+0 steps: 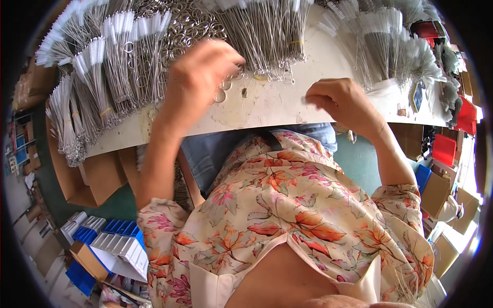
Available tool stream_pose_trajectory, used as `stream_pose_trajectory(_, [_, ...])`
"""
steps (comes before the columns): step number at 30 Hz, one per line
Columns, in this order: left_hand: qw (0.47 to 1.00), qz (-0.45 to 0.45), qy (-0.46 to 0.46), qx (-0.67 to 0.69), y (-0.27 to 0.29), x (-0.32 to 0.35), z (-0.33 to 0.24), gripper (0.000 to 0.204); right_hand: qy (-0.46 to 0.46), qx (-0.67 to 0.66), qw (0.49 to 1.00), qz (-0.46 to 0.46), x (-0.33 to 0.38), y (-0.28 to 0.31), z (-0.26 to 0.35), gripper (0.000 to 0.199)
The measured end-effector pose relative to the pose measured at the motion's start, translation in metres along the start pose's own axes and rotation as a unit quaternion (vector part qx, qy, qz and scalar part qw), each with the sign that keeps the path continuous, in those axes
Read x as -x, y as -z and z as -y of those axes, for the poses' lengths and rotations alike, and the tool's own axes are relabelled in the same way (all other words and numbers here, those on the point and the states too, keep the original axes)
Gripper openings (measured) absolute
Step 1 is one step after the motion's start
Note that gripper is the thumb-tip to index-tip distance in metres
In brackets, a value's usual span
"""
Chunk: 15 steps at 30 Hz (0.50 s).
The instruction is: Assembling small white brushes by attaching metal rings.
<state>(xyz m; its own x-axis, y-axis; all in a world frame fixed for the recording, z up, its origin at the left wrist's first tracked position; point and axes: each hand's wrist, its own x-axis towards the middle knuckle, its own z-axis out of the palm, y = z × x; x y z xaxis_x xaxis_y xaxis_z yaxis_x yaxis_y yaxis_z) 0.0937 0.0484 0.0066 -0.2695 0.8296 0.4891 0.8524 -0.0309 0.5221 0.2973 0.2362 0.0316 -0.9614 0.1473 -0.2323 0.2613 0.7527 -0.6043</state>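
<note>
My left hand [197,69] hangs over the near edge of a heap of shiny metal rings [187,23]. Its fingers are curled together and blurred by motion, so anything in them is hidden. A couple of loose rings [220,96] lie on the table just below it. To the right, my right hand [343,100] hovers above the table's near edge with fingers bent toward the thumb; what they pinch, if anything, cannot be made out. Between and beyond both hands lies a row of wire brushes [262,41] with looped ends toward me.
Bundled white-bristled brushes [118,61] crowd the left of the white table [277,105]; more brushes [382,46] lie at right. Below left are an open cardboard box [97,179] and blue and white bins [120,249]. Red containers [444,149] stand at the right.
</note>
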Motion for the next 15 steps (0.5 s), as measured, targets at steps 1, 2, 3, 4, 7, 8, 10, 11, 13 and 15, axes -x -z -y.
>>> stream_pose_trajectory(1, [0.999, -0.002, -0.003, -0.051, 0.007, -0.010, 0.017, 0.017, -0.015, 0.186, 0.982, -0.016, -0.002, 0.001, 0.000, 0.012])
stream_pose_trajectory(2, [0.997, 0.034, 0.035, -0.055, 0.013, -0.015, 0.027, 0.014, -0.012, 0.182, 0.983, -0.017, -0.004, -0.006, -0.003, 0.012])
stream_pose_trajectory(3, [0.994, 0.055, 0.036, -0.090, 0.012, -0.019, 0.031, 0.014, 0.012, 0.224, 0.972, -0.063, -0.007, -0.018, -0.010, 0.011])
stream_pose_trajectory(4, [0.989, 0.075, 0.037, -0.125, 0.009, -0.021, 0.034, 0.014, 0.036, 0.265, 0.957, -0.109, -0.010, -0.028, -0.014, 0.011])
stream_pose_trajectory(7, [0.981, 0.104, 0.036, -0.161, -0.001, -0.020, 0.041, 0.013, 0.061, 0.070, 0.986, -0.141, -0.015, -0.035, -0.003, 0.009])
stream_pose_trajectory(8, [0.980, 0.106, 0.036, -0.164, -0.003, -0.019, 0.042, 0.013, 0.061, 0.023, 0.986, -0.156, -0.017, -0.037, -0.002, 0.009])
stream_pose_trajectory(10, [0.989, 0.028, 0.037, -0.142, -0.003, -0.014, 0.040, 0.010, 0.048, -0.089, 0.982, -0.158, -0.024, -0.029, 0.010, 0.010])
stream_pose_trajectory(11, [0.991, -0.022, 0.065, -0.111, -0.004, -0.011, 0.040, 0.008, 0.031, -0.194, 0.968, -0.158, -0.028, -0.023, 0.018, 0.011])
stream_pose_trajectory(13, [0.981, -0.088, 0.173, 0.011, -0.001, -0.011, 0.026, 0.008, 0.048, -0.231, 0.954, -0.182, -0.040, -0.016, 0.026, 0.011])
stream_pose_trajectory(15, [0.962, -0.117, 0.233, 0.081, -0.001, -0.006, 0.009, 0.010, 0.096, -0.216, 0.949, -0.207, -0.051, -0.007, 0.035, 0.010])
